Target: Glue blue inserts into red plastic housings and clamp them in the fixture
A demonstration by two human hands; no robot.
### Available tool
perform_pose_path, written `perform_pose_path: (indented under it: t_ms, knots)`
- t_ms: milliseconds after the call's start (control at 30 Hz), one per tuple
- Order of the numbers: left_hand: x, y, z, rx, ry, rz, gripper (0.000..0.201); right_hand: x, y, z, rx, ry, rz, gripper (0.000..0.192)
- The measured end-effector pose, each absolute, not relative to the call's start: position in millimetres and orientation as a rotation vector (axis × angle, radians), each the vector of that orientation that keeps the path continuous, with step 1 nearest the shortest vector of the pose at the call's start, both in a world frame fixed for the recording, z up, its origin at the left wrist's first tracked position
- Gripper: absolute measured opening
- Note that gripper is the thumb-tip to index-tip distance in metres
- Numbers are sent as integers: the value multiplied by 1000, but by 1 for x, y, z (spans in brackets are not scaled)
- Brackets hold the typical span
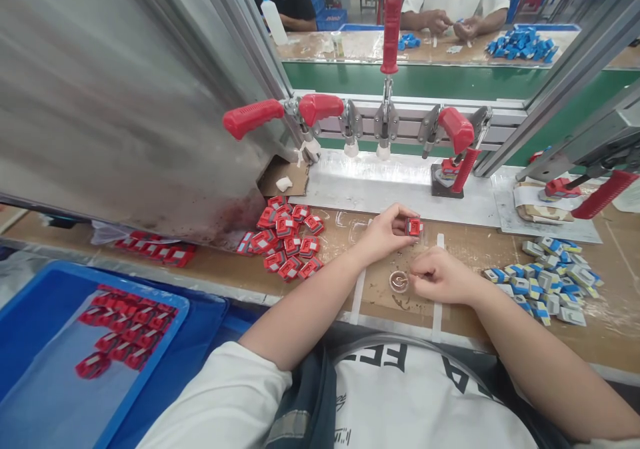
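Note:
Between the thumb and fingers of my left hand (387, 234) is a small red plastic part (413, 227), held above the brown work surface. Lower and to the right, my right hand (440, 274) is closed in a pinch beside a small round dish (399, 281) of dark liquid. Something thin seems to reach from those fingers into the dish, too fine to name. To the left of my left hand lies a heap of red parts (291, 238). Beyond my right hand sits a pile of grey, blue and yellow parts (547, 279).
Toggle clamps with red handles (391, 29) line a metal frame behind my hands. A blue bin (183, 302) with rows of red parts stands at lower left. Across the bench, a person's hands (465, 28) work near a pile of blue parts (523, 44).

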State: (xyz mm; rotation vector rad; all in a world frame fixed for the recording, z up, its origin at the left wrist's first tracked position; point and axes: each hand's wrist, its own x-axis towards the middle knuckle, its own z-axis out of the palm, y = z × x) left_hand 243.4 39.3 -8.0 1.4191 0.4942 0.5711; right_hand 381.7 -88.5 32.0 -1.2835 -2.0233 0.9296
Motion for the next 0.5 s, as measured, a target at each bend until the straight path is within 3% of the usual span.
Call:
perform_pose_path:
  t_ms: [133, 300, 500]
  knots:
    - [243, 39, -8, 1412, 484, 558, 46, 392, -87, 37, -1280, -1803, 878, 42]
    - [243, 39, -7, 1441, 485, 526, 44, 403, -83, 39, -1550, -1327, 537, 42]
    - [243, 36, -1, 1467, 500, 520, 41, 403, -76, 35, -1626, -1293, 480, 41]
